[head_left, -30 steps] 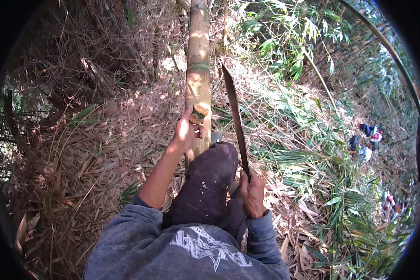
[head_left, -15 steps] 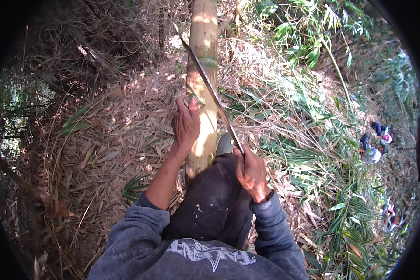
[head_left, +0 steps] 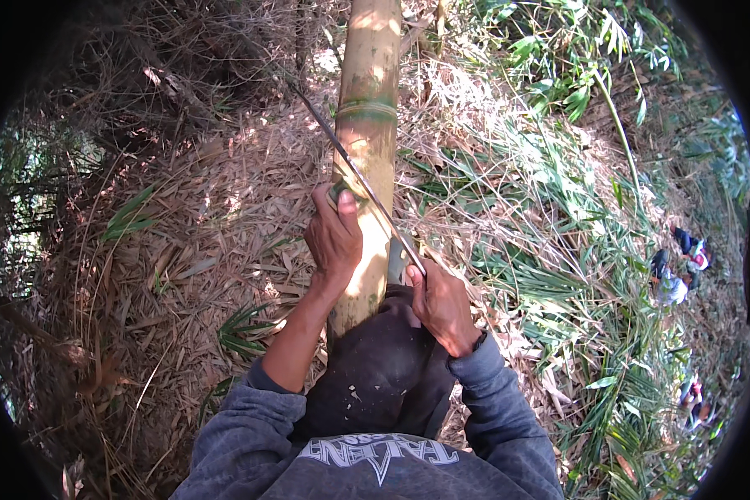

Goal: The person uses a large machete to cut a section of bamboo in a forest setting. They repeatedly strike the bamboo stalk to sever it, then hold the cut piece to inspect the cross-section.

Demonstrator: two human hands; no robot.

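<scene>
Now | left hand (head_left: 335, 237) grips bamboo pole (head_left: 367, 125) | right hand (head_left: 442, 302) holds blade (head_left: 354, 171) across it

- A bamboo pole (head_left: 367, 142) ran ahead over leaf litter (head_left: 200, 250).
- A long blade (head_left: 350, 167) lay slantwise across it.
- Green plants (head_left: 575, 250) grew to its right.

head-worn fisheye, looking down, close

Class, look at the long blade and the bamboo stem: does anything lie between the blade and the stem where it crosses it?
Nothing visible. The blade, gripped by the right hand, lies across the bamboo stem just above the left hand, which grips the stem.
</scene>
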